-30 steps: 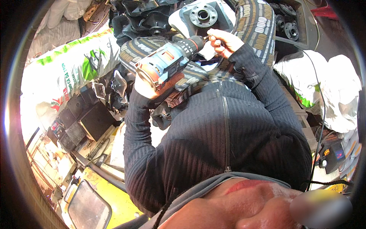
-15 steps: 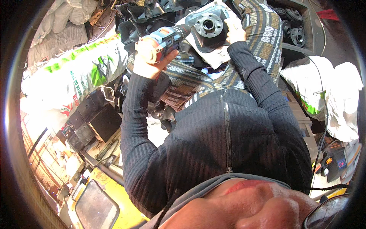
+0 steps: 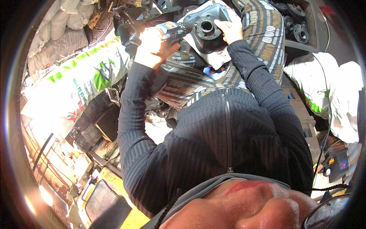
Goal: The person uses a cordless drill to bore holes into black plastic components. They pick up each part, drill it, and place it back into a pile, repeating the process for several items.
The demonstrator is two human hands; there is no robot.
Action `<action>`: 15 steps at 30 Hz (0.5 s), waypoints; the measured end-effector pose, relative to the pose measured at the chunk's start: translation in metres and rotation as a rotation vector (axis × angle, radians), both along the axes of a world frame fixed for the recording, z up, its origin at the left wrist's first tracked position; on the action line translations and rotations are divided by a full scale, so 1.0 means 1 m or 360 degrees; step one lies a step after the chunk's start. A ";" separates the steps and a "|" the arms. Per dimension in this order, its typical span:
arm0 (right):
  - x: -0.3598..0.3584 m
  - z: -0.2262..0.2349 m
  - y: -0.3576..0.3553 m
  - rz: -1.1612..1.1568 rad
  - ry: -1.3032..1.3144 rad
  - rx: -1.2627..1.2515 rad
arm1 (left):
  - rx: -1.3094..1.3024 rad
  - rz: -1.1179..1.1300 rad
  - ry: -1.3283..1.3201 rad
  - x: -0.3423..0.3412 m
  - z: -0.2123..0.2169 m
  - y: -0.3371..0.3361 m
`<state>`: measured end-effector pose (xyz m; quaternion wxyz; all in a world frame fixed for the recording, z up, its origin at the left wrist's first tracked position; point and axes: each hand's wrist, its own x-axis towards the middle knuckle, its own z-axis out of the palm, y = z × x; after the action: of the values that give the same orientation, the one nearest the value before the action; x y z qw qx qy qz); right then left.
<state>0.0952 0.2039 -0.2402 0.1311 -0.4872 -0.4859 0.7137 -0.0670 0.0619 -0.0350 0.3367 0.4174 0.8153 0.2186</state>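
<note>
The left hand is clamped around the grip of a cordless drill, whose nose points right at a dark metal hub part with a round centre bore and a ring of bolt holes. The right hand lies closed over the right edge of that part, fingers curled on its rim, steadying it. The hub part sits on a pale cloth on the person's lap, over patterned striped trousers, at the top middle of the head view. Both dark ribbed sleeves run up from the lower edge, and the zipped chest of the top fills the middle, so anything directly under the arms is hidden. To the left, just beside the left elbow, lies a white sack with green printing; below it are dark metal boxes and cluttered scrap. More grey sacks are stacked at upper left. At upper right a bin holds several similar round flanged parts. White bags crowd the right side, with a small power tool lying below them.
</note>
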 end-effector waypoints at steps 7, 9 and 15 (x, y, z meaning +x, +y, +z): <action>-0.003 0.003 -0.007 -0.0205 0.0363 0.0304 | 0.0003 0.0151 -0.0287 0.005 0.013 0.021; -0.002 0.004 -0.007 -0.0110 0.0127 0.0249 | -0.0103 -0.0050 -0.0139 0.005 0.015 0.029; -0.005 0.014 -0.007 -0.0131 0.0079 0.0197 | -0.0039 0.0238 -0.0402 0.013 0.016 0.034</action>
<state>0.0903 0.1966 -0.2261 0.2023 -0.4799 -0.5053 0.6880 -0.0540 0.0962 -0.0195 0.4245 0.3205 0.7978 0.2840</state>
